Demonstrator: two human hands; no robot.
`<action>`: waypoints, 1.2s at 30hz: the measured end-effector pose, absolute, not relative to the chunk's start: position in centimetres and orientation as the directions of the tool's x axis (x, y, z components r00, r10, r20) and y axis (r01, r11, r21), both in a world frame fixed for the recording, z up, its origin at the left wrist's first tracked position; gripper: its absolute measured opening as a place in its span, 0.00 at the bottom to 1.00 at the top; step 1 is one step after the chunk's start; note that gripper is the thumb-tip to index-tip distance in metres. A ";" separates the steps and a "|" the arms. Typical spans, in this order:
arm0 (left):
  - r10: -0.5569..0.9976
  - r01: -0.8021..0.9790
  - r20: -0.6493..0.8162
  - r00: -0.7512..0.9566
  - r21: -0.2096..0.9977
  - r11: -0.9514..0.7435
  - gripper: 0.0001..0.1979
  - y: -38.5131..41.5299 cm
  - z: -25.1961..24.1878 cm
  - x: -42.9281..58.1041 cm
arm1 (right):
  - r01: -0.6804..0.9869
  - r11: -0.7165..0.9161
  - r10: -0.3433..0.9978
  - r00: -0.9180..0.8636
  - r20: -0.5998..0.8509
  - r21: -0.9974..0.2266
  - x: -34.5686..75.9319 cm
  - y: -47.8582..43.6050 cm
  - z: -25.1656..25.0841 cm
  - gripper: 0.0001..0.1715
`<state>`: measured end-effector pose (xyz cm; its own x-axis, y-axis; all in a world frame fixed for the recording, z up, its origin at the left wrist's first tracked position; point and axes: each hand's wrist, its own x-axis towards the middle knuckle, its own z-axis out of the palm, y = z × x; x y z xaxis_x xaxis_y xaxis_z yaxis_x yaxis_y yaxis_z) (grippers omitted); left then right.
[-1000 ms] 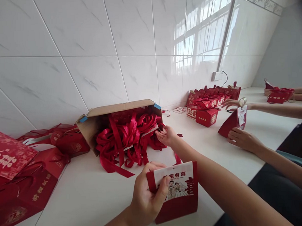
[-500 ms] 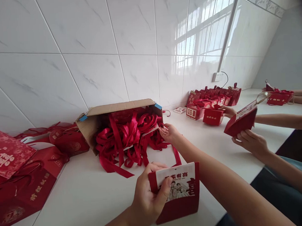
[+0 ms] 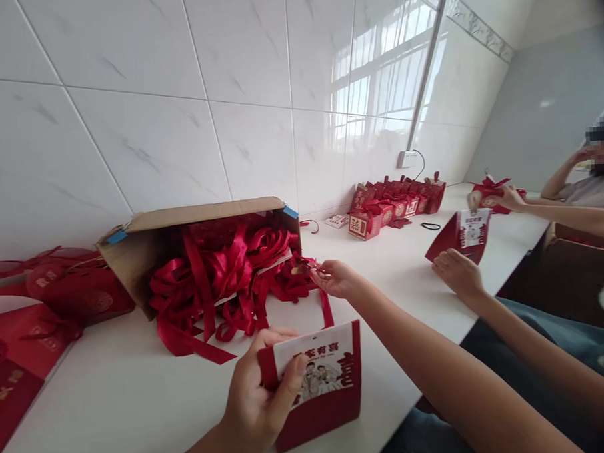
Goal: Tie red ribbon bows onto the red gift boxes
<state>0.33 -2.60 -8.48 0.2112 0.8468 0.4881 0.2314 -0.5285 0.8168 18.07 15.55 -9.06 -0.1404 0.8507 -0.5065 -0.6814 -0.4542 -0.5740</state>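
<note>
My left hand (image 3: pixel 262 388) is closed round a red box (image 3: pixel 323 412) with a white printed card on its front, the thumb lying across the card. Further up, my right hand (image 3: pixel 334 278) pinches something small and red at the right side of a pile of red ribbons (image 3: pixel 233 263); the item is partly hidden by the fingers. The ribbons spill out of a cardboard box (image 3: pixel 206 214) lying on its side against the tiled wall, with some ends hanging over the white table (image 3: pixel 119 395).
Red gift boxes (image 3: pixel 85 296) stand at the left. Rows of small red boxes (image 3: pixel 365 225) are by the wall, with a black loop (image 3: pixel 431 226) nearby. At the right, a person's hand (image 3: pixel 457 273) holds a red box (image 3: pixel 462 236); other people sit beyond.
The view has turned right. My right hand has drawn slightly away from the ribbon pile with a small red item. The neighbouring person's far hand has left the small red box by the row.
</note>
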 end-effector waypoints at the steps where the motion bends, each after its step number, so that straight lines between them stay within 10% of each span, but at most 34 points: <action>1: 0.853 0.237 0.482 0.200 0.821 -0.520 0.05 -2.5 -8.5 0.3 | -0.654 -0.463 0.853 -0.145 -0.502 -0.598 19.0 15.0 -9.2 0.18; 12: 0.819 0.339 0.551 0.160 0.749 -0.570 0.07 -2.2 -8.1 0.4 | -0.120 -0.383 0.917 -0.164 -0.362 -0.916 25.4 9.7 -9.1 0.09; 20: 0.844 0.331 0.528 0.095 0.783 -0.527 0.10 -1.7 -7.8 0.6 | 0.126 0.098 0.993 -0.082 0.088 -0.987 29.8 4.2 -2.9 0.10; 26: 0.921 0.226 0.380 0.093 0.892 -0.391 0.15 -2.2 -6.8 1.1 | -0.329 0.384 0.673 -0.541 0.505 -0.863 30.2 -0.9 -3.2 0.05; 31: 0.846 0.161 0.494 0.199 0.835 -0.526 0.12 -4.8 -5.3 1.9 | -0.616 0.099 0.503 -0.647 0.573 -0.782 27.7 -1.0 -4.8 0.26; 36: 0.711 0.104 0.625 0.322 0.723 -0.683 0.11 -9.1 -4.5 2.0 | -0.683 -0.129 0.413 -0.696 0.588 -0.719 23.8 -1.3 -6.0 0.24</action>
<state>1.98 -9.14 -4.53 0.3219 0.7113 0.6248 0.1042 -0.6826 0.7234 23.82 -1.31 -5.97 -0.6959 0.4129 0.5876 -0.6832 -0.1288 -0.7187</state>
